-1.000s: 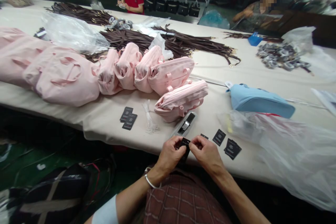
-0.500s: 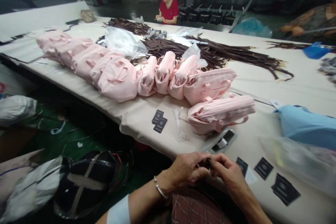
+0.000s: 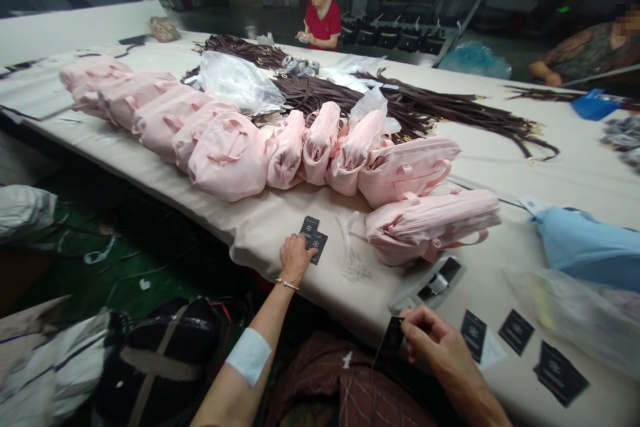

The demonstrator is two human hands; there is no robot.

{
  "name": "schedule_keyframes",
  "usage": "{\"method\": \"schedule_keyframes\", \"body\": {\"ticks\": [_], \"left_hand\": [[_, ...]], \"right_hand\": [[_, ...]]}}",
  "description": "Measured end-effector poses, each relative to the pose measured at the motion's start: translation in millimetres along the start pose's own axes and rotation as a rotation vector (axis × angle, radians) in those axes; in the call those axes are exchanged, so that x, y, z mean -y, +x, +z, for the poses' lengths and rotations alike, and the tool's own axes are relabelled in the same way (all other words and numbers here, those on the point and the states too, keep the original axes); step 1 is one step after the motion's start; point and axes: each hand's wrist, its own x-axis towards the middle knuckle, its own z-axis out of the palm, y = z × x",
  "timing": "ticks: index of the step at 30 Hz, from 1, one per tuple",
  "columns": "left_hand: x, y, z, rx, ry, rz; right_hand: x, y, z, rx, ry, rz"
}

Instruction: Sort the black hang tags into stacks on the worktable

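My left hand [image 3: 297, 257] reaches out to a small pile of black hang tags [image 3: 313, 238] near the table's front edge. Its fingers and thumb are apart, touching the pile's near side. Between thumb and fingertips of my right hand [image 3: 434, 340], which is closed, a black hang tag [image 3: 390, 341] hangs over my lap. A bundle of thin clear tag fasteners [image 3: 350, 247] lies right of the pile. Beside it rests a pink bag [image 3: 433, 223], zipped along its top. More black hang tags [image 3: 560, 370] lie right of my right hand.
Several pink bags [image 3: 230, 160] form a row along the table [image 3: 280, 217]. A grey device [image 3: 435, 280] sits before the nearest bag. At right are a blue bag [image 3: 590, 247] and clear plastic. Brown straps [image 3: 345, 97] lie behind; a person in red [image 3: 324, 20] works beyond.
My hands were together over my lap and have parted. The left has moved forward and left to the tag pile; the right now shows a tag in its pinch.
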Motion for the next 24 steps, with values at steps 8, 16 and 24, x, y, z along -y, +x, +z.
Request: {"method": "schedule_keyframes", "body": {"ticks": [8,16,24], "left_hand": [[14,10,-0.2,0.118,-0.183,-0.028],[17,1,0.1,0.046,-0.269,0.037],[30,1,5.9,0.068,-0.284,-0.043]], "right_hand": [[11,4,17,-0.04,-0.004,-0.042],[33,20,42,0.04,-0.072,-0.087],[27,24,45,0.072,-0.108,-0.073]]}}
